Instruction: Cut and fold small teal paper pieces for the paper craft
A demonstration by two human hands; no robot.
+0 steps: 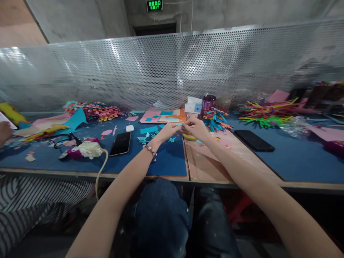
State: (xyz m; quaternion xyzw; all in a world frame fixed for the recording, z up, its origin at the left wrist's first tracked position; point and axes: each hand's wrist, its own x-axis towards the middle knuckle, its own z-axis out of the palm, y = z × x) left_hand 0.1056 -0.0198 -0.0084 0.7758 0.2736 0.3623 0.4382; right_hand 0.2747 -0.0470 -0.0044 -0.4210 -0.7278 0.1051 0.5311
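Over the middle of the table, my left hand (pixel 170 131) and my right hand (pixel 197 127) meet with fingertips pinched together. Between them is a small bluish piece (pixel 183 126), which looks like paper; the fingers hide most of it. Cut blue paper stars (pixel 172 139) and small scraps lie just below and left of my left hand. A flat blue paper strip (pixel 149 130) rests further left. Behind my hands is a stack of pink, orange and blue paper sheets (pixel 176 115). A bundle of blue and orange paper pieces (pixel 215 120) sits right of my right hand.
A phone (pixel 120 144) and a white earbud case (pixel 129 128) lie on the left; a dark phone (pixel 254 140) lies right. A power strip (pixel 87 148) trails its cable over the table edge. A purple cup (pixel 209 104) stands behind. Another person's hand (pixel 4 132) shows far left.
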